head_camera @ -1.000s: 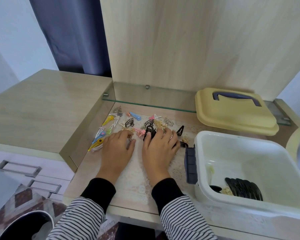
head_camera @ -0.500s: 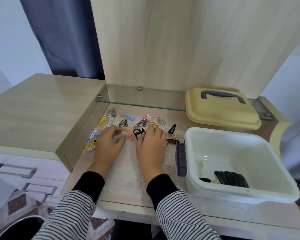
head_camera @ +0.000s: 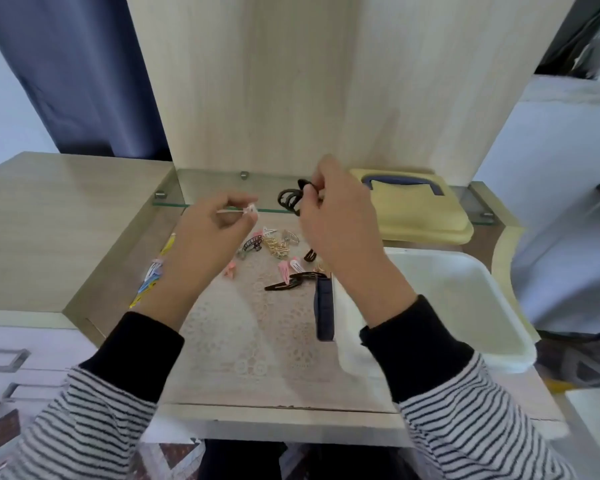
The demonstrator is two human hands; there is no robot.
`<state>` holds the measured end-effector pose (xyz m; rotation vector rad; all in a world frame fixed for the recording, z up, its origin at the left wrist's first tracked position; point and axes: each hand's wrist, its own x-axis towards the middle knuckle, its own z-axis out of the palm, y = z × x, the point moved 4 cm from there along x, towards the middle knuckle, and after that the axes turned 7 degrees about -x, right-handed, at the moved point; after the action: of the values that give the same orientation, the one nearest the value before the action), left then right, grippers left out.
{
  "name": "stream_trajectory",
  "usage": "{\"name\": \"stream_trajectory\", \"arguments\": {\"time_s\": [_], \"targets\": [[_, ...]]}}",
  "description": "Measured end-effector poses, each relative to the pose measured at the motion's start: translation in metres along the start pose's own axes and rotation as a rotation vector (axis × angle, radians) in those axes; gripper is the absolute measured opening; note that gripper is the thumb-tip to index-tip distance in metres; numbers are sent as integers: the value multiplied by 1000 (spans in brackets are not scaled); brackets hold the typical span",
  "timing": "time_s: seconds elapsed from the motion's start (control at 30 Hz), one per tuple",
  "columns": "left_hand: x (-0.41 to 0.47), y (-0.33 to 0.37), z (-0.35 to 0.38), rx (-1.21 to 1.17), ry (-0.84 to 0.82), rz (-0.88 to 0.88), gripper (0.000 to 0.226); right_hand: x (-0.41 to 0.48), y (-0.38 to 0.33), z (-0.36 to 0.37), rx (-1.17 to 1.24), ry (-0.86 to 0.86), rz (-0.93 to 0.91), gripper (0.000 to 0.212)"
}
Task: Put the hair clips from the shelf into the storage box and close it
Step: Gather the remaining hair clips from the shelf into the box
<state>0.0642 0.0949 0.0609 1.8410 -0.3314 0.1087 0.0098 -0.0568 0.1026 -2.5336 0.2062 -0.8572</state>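
Storage box [head_camera: 465, 306] is sitting open at my right on the shelf [head_camera: 243, 341], its inside mostly hidden behind my forearm; its yellow lid [head_camera: 416, 209] is lying behind it. My right hand [head_camera: 333, 216] is pinching a black claw clip [head_camera: 291, 200], my left hand [head_camera: 208, 233] pinching a small pale clip [head_camera: 248, 211]. Coloured, gold and black hair clips [head_camera: 278, 247] are lying scattered below them.

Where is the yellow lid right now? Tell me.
In the head view the yellow lid lies flat at the back right of the shelf, just behind the open white storage box and partly hidden by the raised right hand.
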Motion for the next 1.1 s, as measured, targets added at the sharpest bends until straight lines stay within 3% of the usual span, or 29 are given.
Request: {"name": "stream_trajectory", "arguments": {"time_s": [0.2,0.47,0.57,0.7,0.83,1.1], "targets": [[-5,37,47,-14,-226,42,14,17,60,-64,-4,-154,89,6],[-18,48,120,206,-550,126,14,-4,123,-81,-213,-670,4,11],[-20,47,141,295,-632,132,12,-13,140,-72,-313,-782,-32,10],[-20,42,160,485,-725,183,6,-22,153,-60,-416,-859,-78,10],[-21,35,175,695,-775,243,3,-27,168,-48,-591,-863,-170,24],[-22,16,195,1189,-816,371,16,-31,187,-22,-711,-845,-265,34]]}}
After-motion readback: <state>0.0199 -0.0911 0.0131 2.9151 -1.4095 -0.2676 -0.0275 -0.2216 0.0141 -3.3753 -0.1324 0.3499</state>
